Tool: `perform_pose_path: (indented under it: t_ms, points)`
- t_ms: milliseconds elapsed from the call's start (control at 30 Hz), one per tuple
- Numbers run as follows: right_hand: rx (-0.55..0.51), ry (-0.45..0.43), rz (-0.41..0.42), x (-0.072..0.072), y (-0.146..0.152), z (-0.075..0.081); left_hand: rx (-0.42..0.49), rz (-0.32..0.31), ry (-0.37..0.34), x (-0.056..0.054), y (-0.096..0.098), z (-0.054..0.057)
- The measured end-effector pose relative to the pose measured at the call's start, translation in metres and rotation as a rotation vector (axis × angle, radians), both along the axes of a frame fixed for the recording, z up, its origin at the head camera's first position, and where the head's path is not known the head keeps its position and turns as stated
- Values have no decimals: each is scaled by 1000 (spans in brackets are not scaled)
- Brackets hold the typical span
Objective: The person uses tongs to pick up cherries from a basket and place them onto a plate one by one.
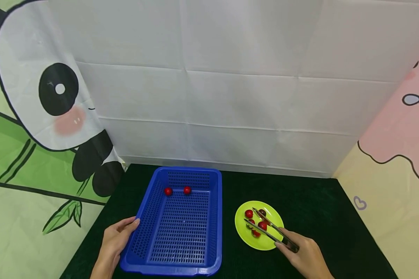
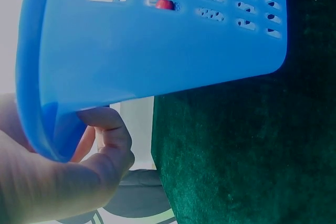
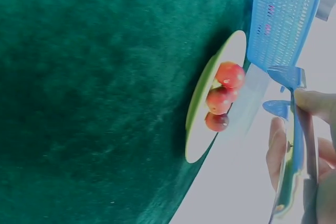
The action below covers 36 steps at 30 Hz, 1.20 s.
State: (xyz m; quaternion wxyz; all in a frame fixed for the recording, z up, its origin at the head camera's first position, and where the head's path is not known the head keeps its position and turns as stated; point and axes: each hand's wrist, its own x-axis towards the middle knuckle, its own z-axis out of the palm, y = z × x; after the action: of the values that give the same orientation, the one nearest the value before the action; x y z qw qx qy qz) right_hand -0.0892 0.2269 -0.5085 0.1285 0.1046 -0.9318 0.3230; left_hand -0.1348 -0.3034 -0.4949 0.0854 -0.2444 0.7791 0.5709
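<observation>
My left hand (image 1: 114, 241) grips the left rim of a blue plastic basket (image 1: 181, 232). In the left wrist view its thumb and curled fingers (image 2: 113, 129) hold the rim from both sides. Two red cherry tomatoes (image 1: 187, 190) lie at the basket's far end. My right hand (image 1: 306, 252) holds metal tongs (image 1: 290, 244), their arms spread apart, over a yellow-green plate (image 1: 242, 231). On the plate sit several cherry tomatoes (image 3: 231, 75). The right wrist view shows the tong tips (image 3: 286, 76) raised off the plate with nothing between them.
Basket and plate stand side by side on a dark green cloth-covered table (image 1: 310, 205), with a gap between them. A white sheet (image 1: 230, 97) hangs behind the table. Cartoon-printed cloths (image 1: 28, 217) flank it on the left and right.
</observation>
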Motion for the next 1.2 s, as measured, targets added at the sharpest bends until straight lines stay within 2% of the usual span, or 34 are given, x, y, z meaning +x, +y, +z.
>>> perform_pose_path:
  t_ms: [233, 433, 867, 1200]
  points:
    - [-34, 102, 75, -11, -6, 7, 7, -2, 7, 0, 0, 1]
    - [-41, 175, 108, -24, -13, 14, 13, 8, -1, 0, 1, 1]
    - [-31, 186, 126, -44, -29, 27, 6, 0, 5, 0, 1, 2]
    - [-5, 264, 178, -64, -44, 34, 10, -1, 15, 2, 0, 3]
